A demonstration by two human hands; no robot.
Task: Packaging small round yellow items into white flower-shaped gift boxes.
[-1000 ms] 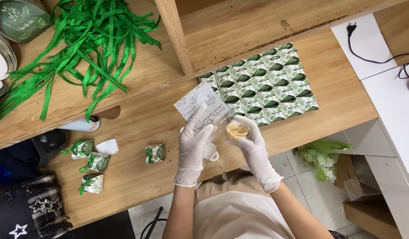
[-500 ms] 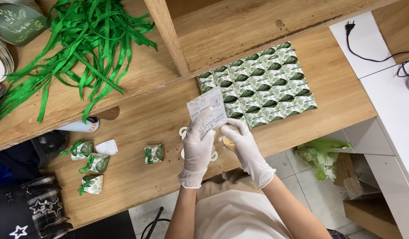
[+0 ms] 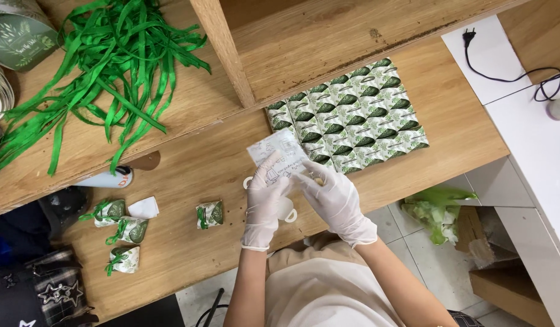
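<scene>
Both gloved hands meet over the middle of the wooden bench (image 3: 189,242), working a small square of printed wrapping paper (image 3: 278,154). The left hand (image 3: 265,203) has its fingers closed on the lower left part of the sheet, thumb pressed up against it, while the right hand (image 3: 334,200) pinches the paper's right edge, its fingers folded around something small and pale yellow that is mostly hidden; I cannot tell what it is. The sheet stands up at a tilt above the bench, just in front of a spread of leaf-patterned wrapping sheets (image 3: 349,124) laid out flat in neat rows. A white cup-like object (image 3: 284,209) peeks out under the hands, mostly covered. To the left, a single wrapped packet tied with green ribbon (image 3: 209,214) lies near the left hand, and three more wrapped packets (image 3: 123,233) sit in a loose cluster further left, beside a small white scrap of paper (image 3: 144,208). On the upper shelf (image 3: 328,36), a big tangle of green ribbons (image 3: 104,72) sprawls, with a patterned round tin (image 3: 19,33) at the corner. A black power cord (image 3: 510,69) lies on a white surface at far right.
</scene>
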